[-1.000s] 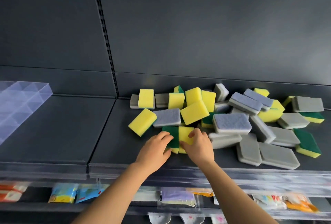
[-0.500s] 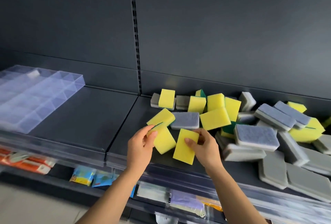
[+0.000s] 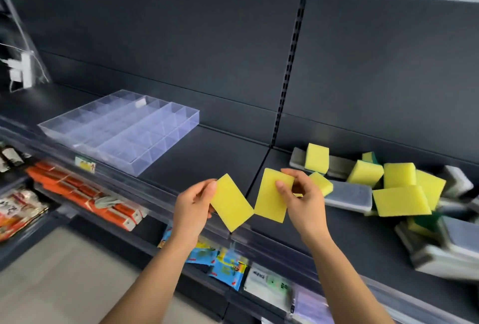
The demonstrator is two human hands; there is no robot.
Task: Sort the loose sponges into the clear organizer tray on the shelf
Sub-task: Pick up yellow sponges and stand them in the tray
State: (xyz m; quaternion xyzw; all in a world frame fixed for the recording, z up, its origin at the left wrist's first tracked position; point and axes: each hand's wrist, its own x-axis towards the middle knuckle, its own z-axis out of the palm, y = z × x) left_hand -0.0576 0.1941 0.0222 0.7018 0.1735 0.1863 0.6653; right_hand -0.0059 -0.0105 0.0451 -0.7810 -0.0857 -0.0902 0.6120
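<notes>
My left hand (image 3: 193,208) grips one yellow sponge (image 3: 232,203) by its upper left corner. My right hand (image 3: 304,202) pinches a second yellow sponge (image 3: 270,198) at its top right corner. Both sponges hang in the air over the shelf's front edge, nearly touching each other. The clear organizer tray (image 3: 121,129), divided into several compartments, lies on the dark shelf to the upper left of my hands. A heap of loose sponges (image 3: 399,189), yellow, grey and green-backed, lies on the shelf at the right.
A clear plastic rail (image 3: 259,240) runs along the shelf's front edge. Below it, a lower shelf holds orange packets (image 3: 85,194), blue packets (image 3: 223,264) and other packaged goods. A slotted upright (image 3: 290,69) divides the dark back panel.
Both hands lifted a yellow sponge each off the heap and carried them left and toward me. The camera swung left, bringing the whole tray into view.
</notes>
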